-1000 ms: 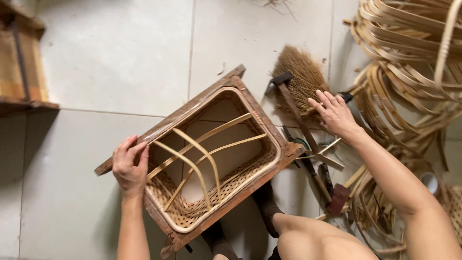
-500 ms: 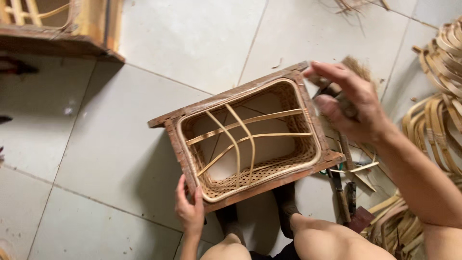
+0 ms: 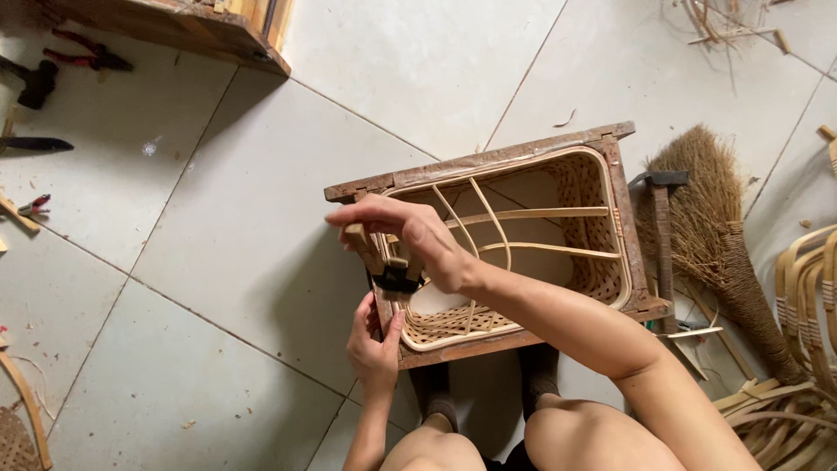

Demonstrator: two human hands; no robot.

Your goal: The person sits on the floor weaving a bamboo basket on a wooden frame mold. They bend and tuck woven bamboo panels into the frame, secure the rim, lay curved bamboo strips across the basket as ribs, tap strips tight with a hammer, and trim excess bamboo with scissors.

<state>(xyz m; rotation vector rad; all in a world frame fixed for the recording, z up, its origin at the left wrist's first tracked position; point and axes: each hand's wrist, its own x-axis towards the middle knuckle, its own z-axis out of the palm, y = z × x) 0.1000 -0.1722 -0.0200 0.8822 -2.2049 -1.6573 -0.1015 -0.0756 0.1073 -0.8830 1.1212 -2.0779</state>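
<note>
A rectangular wooden frame [image 3: 488, 161] lies on the tiled floor with a woven rattan basket [image 3: 602, 262] fitted inside it; bent cane ribs cross the basket's opening. My right hand [image 3: 418, 235] reaches across the frame and grips a wooden-handled tool [image 3: 384, 266] with a black joint, held over the frame's left edge. My left hand [image 3: 373, 344] clasps the frame's near left corner, with its thumb just below the tool. My knees show at the bottom edge.
A hammer [image 3: 661, 218] and a straw broom [image 3: 711, 227] lie right of the frame, with cane hoops [image 3: 806, 288] beyond. A wooden crate [image 3: 200, 26] stands at top left. Red pliers [image 3: 87, 57] and a dark blade [image 3: 35, 144] lie at the left.
My right hand has come from the frame's right side across to its left edge, now holding the tool. My left hand stays at the near corner. The frame has turned in view.
</note>
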